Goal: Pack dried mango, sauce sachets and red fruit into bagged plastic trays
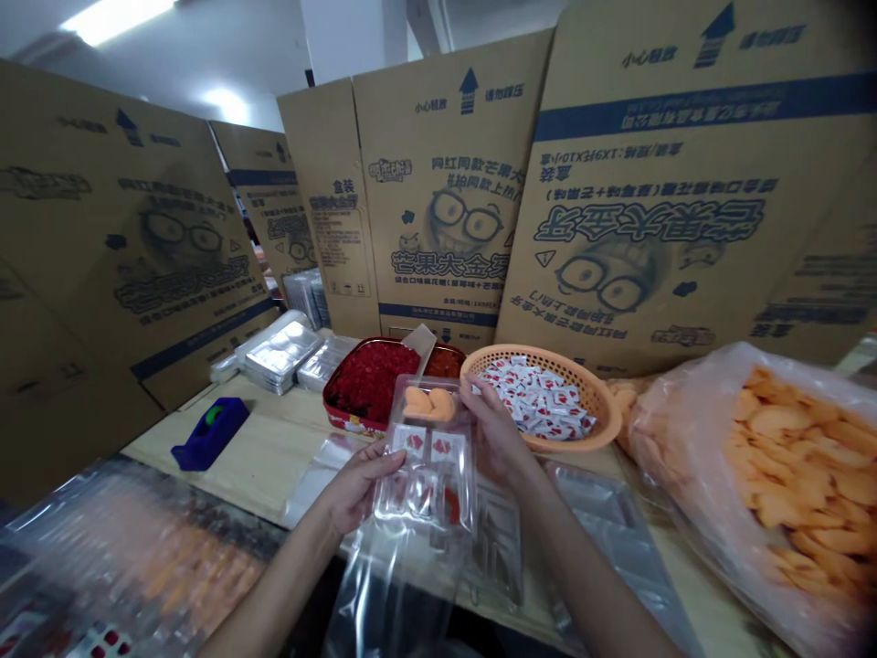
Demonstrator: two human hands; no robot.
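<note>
Between my hands is a clear plastic tray (467,471), tilted toward me. Its top compartment carries orange candies (429,404), and white sachets (409,440) with red prints lie in the compartments below. A clear plastic bag (390,585) hangs from the tray's lower end; how far it covers the tray I cannot tell. My left hand (363,480) grips the left edge, thumb on top. My right hand (497,429) closes on the upper right edge, its fingertips near the orange candies. Something red at the tray's lower right is unclear.
Behind the tray stand a red tin (343,413) of dark red pieces and an orange basket (609,411) of sachets. A blue tape dispenser (211,437) and stacked clear packs (280,352) lie left. A big bag (685,429) of orange candies fills the right. Cardboard boxes (438,119) wall the back.
</note>
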